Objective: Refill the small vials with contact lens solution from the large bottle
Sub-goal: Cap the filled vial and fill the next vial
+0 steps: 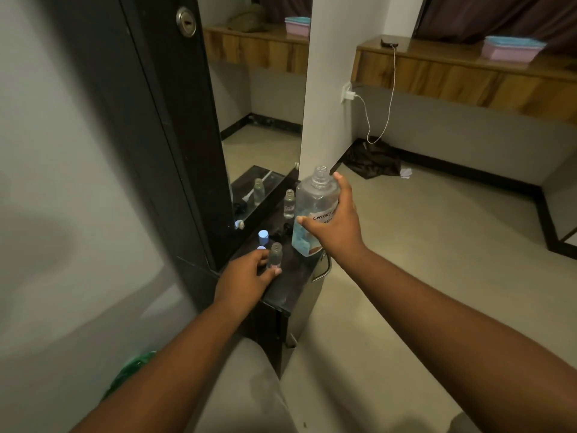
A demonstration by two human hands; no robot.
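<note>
Around bottle (315, 210), right fingers (304, 220) curled

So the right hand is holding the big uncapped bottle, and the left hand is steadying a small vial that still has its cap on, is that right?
Not quite. The head view shows the small vial in the left hand has no cap: its neck is open. The rest stands: the right hand holds the big bottle, uncapped, and the left hand steadies the vial on the dark cabinet top.
</note>
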